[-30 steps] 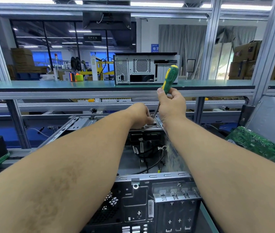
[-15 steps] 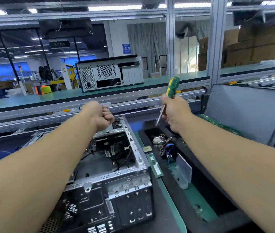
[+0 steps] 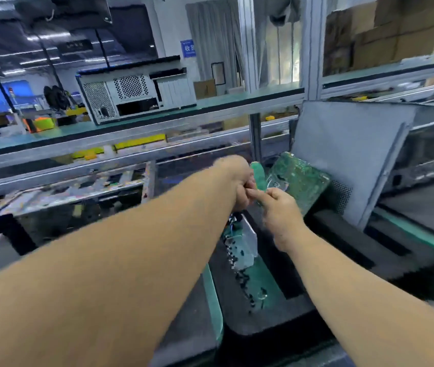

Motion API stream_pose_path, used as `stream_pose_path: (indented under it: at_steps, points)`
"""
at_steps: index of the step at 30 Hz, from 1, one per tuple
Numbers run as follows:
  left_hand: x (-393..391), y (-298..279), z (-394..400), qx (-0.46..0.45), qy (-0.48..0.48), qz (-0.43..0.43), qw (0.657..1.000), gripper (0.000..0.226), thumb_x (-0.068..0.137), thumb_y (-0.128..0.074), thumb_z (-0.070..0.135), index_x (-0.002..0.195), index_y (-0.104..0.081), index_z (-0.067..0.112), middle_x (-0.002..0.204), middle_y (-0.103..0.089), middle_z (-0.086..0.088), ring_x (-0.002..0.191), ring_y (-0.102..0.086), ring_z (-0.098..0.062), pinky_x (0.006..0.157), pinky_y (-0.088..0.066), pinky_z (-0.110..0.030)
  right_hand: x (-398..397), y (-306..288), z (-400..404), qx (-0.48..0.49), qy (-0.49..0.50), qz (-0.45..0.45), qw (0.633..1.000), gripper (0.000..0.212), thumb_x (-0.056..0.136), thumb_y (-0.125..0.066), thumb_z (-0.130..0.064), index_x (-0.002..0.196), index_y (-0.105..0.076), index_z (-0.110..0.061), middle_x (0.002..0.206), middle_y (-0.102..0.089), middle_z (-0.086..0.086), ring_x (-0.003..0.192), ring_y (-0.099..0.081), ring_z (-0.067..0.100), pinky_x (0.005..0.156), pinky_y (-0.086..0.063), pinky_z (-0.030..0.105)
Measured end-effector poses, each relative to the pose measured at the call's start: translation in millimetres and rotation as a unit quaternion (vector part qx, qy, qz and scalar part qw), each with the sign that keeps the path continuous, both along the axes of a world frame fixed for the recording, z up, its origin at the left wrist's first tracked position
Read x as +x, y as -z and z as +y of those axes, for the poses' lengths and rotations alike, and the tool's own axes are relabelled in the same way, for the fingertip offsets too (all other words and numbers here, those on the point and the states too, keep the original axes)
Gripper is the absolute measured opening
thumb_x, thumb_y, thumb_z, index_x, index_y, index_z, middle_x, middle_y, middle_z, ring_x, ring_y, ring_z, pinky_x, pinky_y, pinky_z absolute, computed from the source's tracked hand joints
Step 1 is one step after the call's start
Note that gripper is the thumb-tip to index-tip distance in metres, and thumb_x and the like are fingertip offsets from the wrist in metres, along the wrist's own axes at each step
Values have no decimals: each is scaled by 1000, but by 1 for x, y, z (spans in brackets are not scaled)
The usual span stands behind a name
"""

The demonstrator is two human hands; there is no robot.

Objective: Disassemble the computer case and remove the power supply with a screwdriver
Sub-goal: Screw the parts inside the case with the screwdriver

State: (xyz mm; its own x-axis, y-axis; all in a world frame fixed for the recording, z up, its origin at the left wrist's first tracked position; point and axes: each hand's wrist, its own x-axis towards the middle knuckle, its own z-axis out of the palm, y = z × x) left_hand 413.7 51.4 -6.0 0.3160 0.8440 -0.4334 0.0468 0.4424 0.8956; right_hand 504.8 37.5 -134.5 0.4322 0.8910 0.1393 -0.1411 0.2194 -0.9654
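Observation:
The open computer case (image 3: 73, 192) lies at the left, heavily blurred. Both hands meet to its right, above a black tray (image 3: 284, 321). My right hand (image 3: 280, 210) grips the green screwdriver (image 3: 257, 174), whose handle sticks up between the two hands. My left hand (image 3: 237, 181) is curled into a fist right against the handle. Blur hides whether it holds anything. No power supply can be made out in the case.
The tray holds a small silver part (image 3: 246, 246) and several loose screws (image 3: 245, 284). A green circuit board (image 3: 303, 181) leans on a grey case panel (image 3: 348, 154) behind the hands. Another computer case (image 3: 133, 94) stands on the upper shelf.
The view has swung right, away from the case. Both hands moved right and came together over the tray. The screwdriver went along in my right hand.

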Motion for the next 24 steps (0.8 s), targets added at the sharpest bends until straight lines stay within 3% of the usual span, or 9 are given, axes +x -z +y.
stream_pose_path:
  at_steps: [2,7,13,16,17,18,19,22,24]
  points:
    - [6,37,6,-29,-57,13,998,35,99,-22,11,69,-38,20,55,-34,3,38,-24,-9,37,-16,-11,2,9,-1,14,-15,30,999,19,94,-70,-29,78,-62,-21,66,-62,0,59,-51,18,51,-38,28]
    - [-10,90,18,-33,-209,39,976,32,104,-40,35,77,-42,19,61,-27,1,43,-18,-15,45,-18,-17,10,15,-1,24,25,-33,999,25,78,-65,-55,66,-60,-34,53,-38,-9,50,-30,15,53,-25,33]
    - [-2,87,18,-37,-196,60,978,22,100,-30,24,78,-27,22,68,-13,0,52,-9,-15,49,-13,-24,10,20,3,35,32,-62,997,24,78,-62,-57,69,-60,-35,53,-45,-12,49,-36,11,54,-30,32]
    - [-2,86,18,-49,-182,49,981,30,104,-31,37,81,-35,17,72,-30,-2,66,-36,-17,61,-35,-24,11,22,4,38,29,-55,997,27,78,-62,-58,72,-60,-32,56,-47,-11,51,-37,11,55,-31,32]
    - [0,87,19,-45,-167,51,984,36,105,-29,46,90,-43,16,83,-44,-4,83,-45,-19,78,-42,-27,11,22,5,39,27,-52,997,27,77,-62,-58,72,-60,-31,58,-47,-10,52,-37,12,55,-31,33]
    - [1,88,19,-33,-153,61,986,45,105,-26,54,104,-51,16,99,-52,-5,98,-49,-23,97,-44,-34,12,23,5,39,25,-52,998,28,78,-62,-58,72,-60,-31,58,-47,-9,52,-37,12,56,-31,33]
    - [2,88,20,-19,-151,71,986,55,104,-24,60,117,-55,17,113,-55,-6,109,-50,-26,106,-40,-43,12,24,5,39,25,-53,998,27,79,-62,-57,72,-60,-31,58,-47,-10,51,-37,11,55,-32,32]
    - [4,90,18,6,-174,102,979,73,100,-19,72,132,-55,16,134,-55,-7,118,-50,-31,110,-34,-51,13,26,6,41,26,-61,997,25,83,-63,-54,74,-60,-30,56,-46,-12,48,-36,8,54,-32,30]
    - [4,89,15,10,-179,108,978,82,98,-16,75,152,-42,18,150,-48,-8,131,-47,-33,112,-32,-53,13,26,6,44,26,-62,997,25,83,-63,-54,74,-60,-31,57,-46,-12,48,-36,8,54,-32,30]
